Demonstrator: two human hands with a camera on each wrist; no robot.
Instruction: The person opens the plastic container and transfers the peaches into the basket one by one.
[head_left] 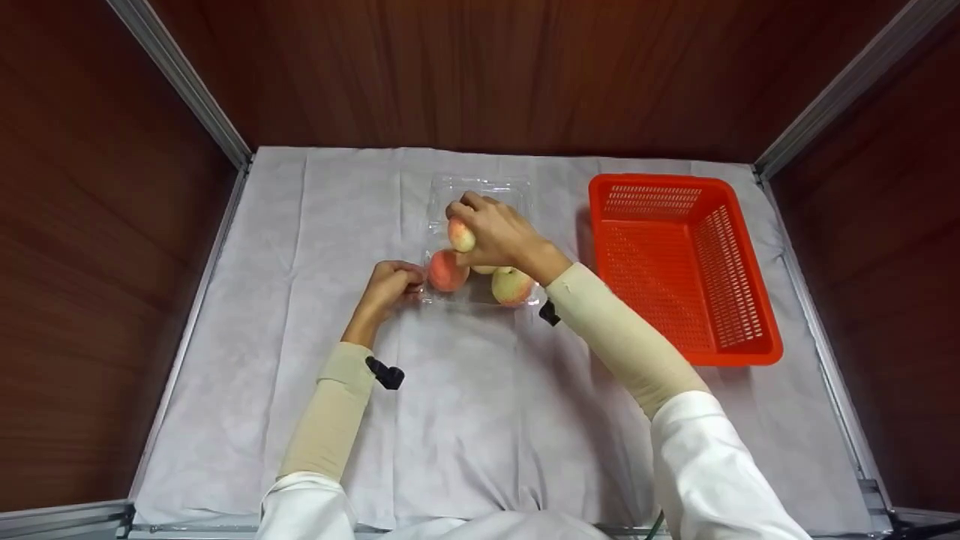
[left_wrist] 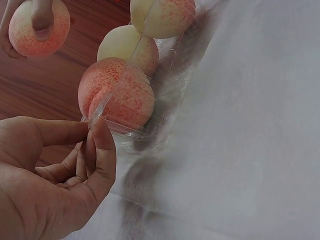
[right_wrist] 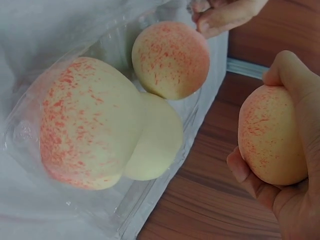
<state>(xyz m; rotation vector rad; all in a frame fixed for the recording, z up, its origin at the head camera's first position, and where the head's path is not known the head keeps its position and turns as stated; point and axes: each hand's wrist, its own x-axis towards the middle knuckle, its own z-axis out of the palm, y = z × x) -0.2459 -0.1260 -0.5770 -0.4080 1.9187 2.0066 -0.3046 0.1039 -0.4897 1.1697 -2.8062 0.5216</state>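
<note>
My right hand (head_left: 499, 231) grips a peach (head_left: 461, 235) above a clear plastic container; in the right wrist view the thumb and fingers curl round this peach (right_wrist: 272, 135). Three peaches lie in the container: a red one (head_left: 448, 271) at the left, a pale one (head_left: 512, 286) at the right, and one between them (left_wrist: 119, 45), mostly hidden by my right hand in the head view. My left hand (head_left: 391, 285) pinches the container's left edge between thumb and forefinger, seen closely in the left wrist view (left_wrist: 60, 170). The container's clear lid (head_left: 480, 184) stands open toward the back.
A red plastic basket (head_left: 651, 289) with perforated walls stands on the right of the cloth-covered table (head_left: 225, 420). Brown wood-grain panels (head_left: 487, 75) with metal rails enclose the back and both sides.
</note>
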